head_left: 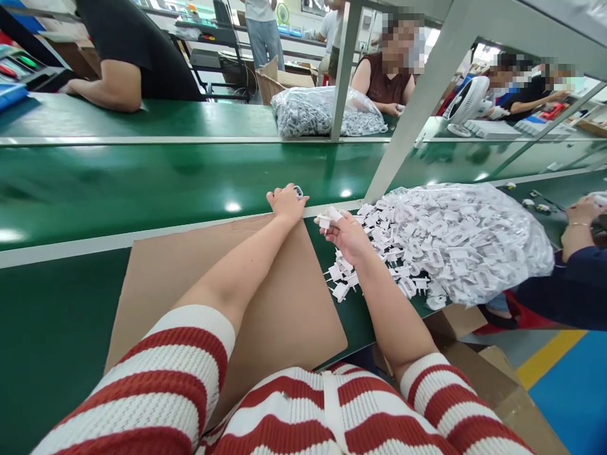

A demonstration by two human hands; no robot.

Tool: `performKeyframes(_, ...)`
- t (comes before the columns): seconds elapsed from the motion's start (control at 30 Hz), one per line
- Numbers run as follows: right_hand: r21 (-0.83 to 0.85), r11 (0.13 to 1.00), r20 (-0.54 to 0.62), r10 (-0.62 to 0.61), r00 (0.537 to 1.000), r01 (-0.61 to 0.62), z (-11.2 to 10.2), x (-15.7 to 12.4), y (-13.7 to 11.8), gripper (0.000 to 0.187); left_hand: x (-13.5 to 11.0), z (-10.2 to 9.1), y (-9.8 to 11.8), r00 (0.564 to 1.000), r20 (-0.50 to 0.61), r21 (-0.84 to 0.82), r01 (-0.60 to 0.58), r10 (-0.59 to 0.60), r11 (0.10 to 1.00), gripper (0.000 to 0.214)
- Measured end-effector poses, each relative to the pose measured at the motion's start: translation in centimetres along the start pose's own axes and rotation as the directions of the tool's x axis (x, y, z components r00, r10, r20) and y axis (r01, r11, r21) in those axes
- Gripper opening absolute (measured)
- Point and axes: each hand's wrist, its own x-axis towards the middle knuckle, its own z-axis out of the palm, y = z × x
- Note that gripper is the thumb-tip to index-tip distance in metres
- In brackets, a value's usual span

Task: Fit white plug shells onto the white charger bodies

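Observation:
My left hand point(287, 203) reaches over the far edge of the cardboard sheet point(237, 284), beside the green belt. Its fingers are closed around a small white plastic housing point(298, 191) with a dark inside, partly hidden by the hand. To its right, my right hand point(349, 239) is closed on white plug pieces point(332, 216), which stick out past the fingertips. Close by that hand lies a loose pile of white plug casings point(344, 275), spilling from a large clear plastic bag point(474, 243) full of the same parts.
A long green conveyor belt point(190, 183) runs across in front, with a slanted grey metal post point(408, 107) at its near edge. Another bag of parts point(303, 114) sits beyond it. Several people work around the line. Cardboard boxes point(502, 392) stand below at right.

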Motion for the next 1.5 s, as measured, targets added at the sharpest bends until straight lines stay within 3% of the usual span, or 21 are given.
performKeyframes(0.1,0.16,0.983,0.13,0.067,0.989,-0.087,-0.5,0.0,-0.6,0.029,-1.3,-0.7,-0.9,0.998,-0.018,-0.046,-0.069,0.068,0.997,0.054)
performKeyframes(0.2,0.141,0.988,0.207,0.033,0.978,-0.063,-0.7,-0.3,-0.7,0.041,-4.7,-2.5,-2.6,0.986,-0.041,-0.127,-0.165,0.161,0.978,0.064)
performKeyframes(0.4,-0.117,0.993,0.269,0.011,0.963,0.022,0.5,-1.4,0.0,0.048,-15.3,-7.8,-7.2,0.954,0.117,-0.22,-0.248,0.278,0.944,0.057)
performKeyframes(0.53,-0.349,0.931,0.405,0.045,0.913,0.109,1.6,-2.4,1.2,0.046,-20.1,-9.9,-8.6,0.888,0.237,-0.338,-0.305,0.394,0.891,0.06)
performKeyframes(0.63,-0.54,0.79,0.444,-0.027,0.896,0.291,2.2,-3.3,1.9,0.039,-20.5,-10.1,-9.0,0.915,0.222,-0.469,-0.204,0.337,0.86,0.07)
performKeyframes(0.73,-0.702,0.526,0.434,-0.219,0.874,0.481,2.5,-4.5,1.8,0.038,-19.4,-9.9,-9.3,0.935,0.201,-0.536,-0.146,0.293,0.831,0.043)
performKeyframes(0.87,-0.738,0.17,0.586,-0.319,0.745,0.653,3.0,-5.9,1.5,0.024,-18.4,-9.7,-9.2,0.901,0.169,-0.594,-0.231,0.4,0.77,0.031)
performKeyframes(1.0,-0.7,-0.048,0.694,-0.281,0.663,0.713,3.9,-6.4,2.2,0.031,-18.5,-9.5,-9.2,0.904,0.146,-0.613,-0.237,0.403,0.753,0.032)
performKeyframes(1.1,-0.703,-0.065,0.695,-0.274,0.665,0.708,4.4,-6.1,3.2,0.03,-18.5,-9.3,-9.2,0.903,0.147,-0.618,-0.234,0.403,0.75,0.031)
performKeyframes(1.3,-0.678,0.09,0.667,-0.342,0.662,0.73,4.5,-5.7,4.1,0.024,-18.4,-9.5,-9.1,0.906,0.156,-0.628,-0.216,0.393,0.748,0.031)
performKeyframes(1.5,-0.709,0.073,0.643,-0.345,0.684,0.702,4.7,-5.7,4.2,0.024,-18.4,-9.6,-9.1,0.904,0.159,-0.622,-0.22,0.397,0.751,0.031)
